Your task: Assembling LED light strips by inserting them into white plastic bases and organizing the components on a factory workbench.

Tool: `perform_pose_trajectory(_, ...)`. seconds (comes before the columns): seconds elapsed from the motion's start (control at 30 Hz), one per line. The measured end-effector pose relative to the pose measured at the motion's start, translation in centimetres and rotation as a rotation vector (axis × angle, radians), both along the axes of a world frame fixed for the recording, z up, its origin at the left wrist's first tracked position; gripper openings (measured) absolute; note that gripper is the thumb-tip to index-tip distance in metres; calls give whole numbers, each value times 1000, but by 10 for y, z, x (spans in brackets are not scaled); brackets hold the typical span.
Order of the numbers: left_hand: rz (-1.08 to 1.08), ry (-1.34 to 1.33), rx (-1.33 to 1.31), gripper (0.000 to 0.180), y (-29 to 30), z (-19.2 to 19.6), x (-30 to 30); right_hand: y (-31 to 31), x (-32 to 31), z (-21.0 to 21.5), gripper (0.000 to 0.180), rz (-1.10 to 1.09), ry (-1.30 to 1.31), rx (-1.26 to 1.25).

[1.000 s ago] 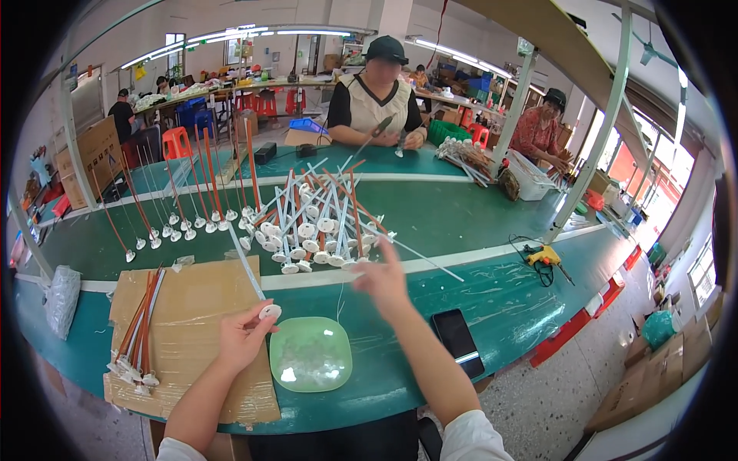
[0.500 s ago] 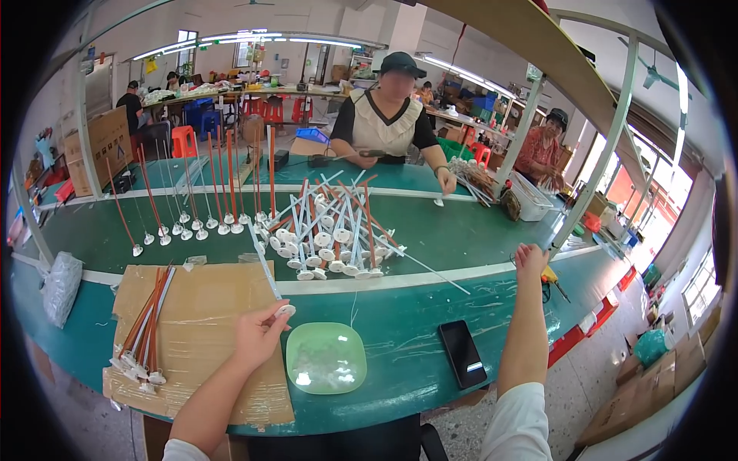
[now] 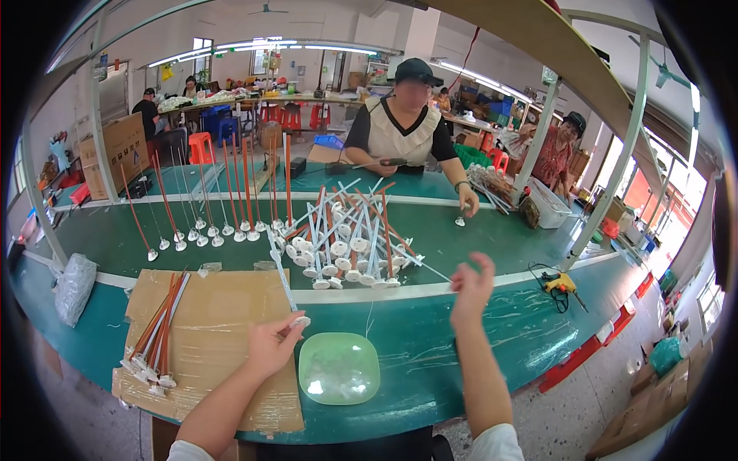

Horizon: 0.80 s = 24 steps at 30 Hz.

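Observation:
Pinched in my left hand [image 3: 272, 346] is the white round base [image 3: 302, 321] of a pale flat stick [image 3: 282, 269], which slants up and away. The base is just above and left of a light green square dish [image 3: 339, 373] with clear material in it. My right hand [image 3: 471, 296] hangs in the air over the bench, fingers apart, with nothing seen in it. Beyond it lies a tangled heap of pale and reddish-brown sticks with white bases [image 3: 357, 244].
Brown cardboard [image 3: 223, 346] with a stick bundle [image 3: 157, 326] lies at left. Several sticks [image 3: 204, 227] stand upright behind. A yellow corded hand tool [image 3: 561, 284] is at right. Opposite, a co-worker's hand [image 3: 467, 200] holds a white base. A metal post [image 3: 615, 161] rises at right.
My right hand has swung left from near the yellow tool, and its fingers have spread. The black phone is now hidden by my right forearm. My left hand keeps the stick.

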<state>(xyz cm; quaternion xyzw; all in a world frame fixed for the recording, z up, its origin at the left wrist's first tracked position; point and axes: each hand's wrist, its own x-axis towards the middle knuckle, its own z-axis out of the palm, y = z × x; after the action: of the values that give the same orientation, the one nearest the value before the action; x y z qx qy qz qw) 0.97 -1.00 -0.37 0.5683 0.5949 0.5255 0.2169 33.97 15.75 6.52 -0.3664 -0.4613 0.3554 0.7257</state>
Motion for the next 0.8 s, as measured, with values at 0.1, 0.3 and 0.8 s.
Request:
perform_pose_trajectory(0.1, 30, 37, 48, 26, -2, 8, 1, -31, -53, -34, 17, -353, -801, 573)
perform_pose_trajectory(0.3, 126, 530, 117, 20, -29, 74, -29, -47, -66, -63, 15, -100, -1026, 561)
perform_pose_trajectory(0.8, 141, 1355, -514, 18, -172, 88, -117, -52, -73, -67, 14, 175, -1007, 572)
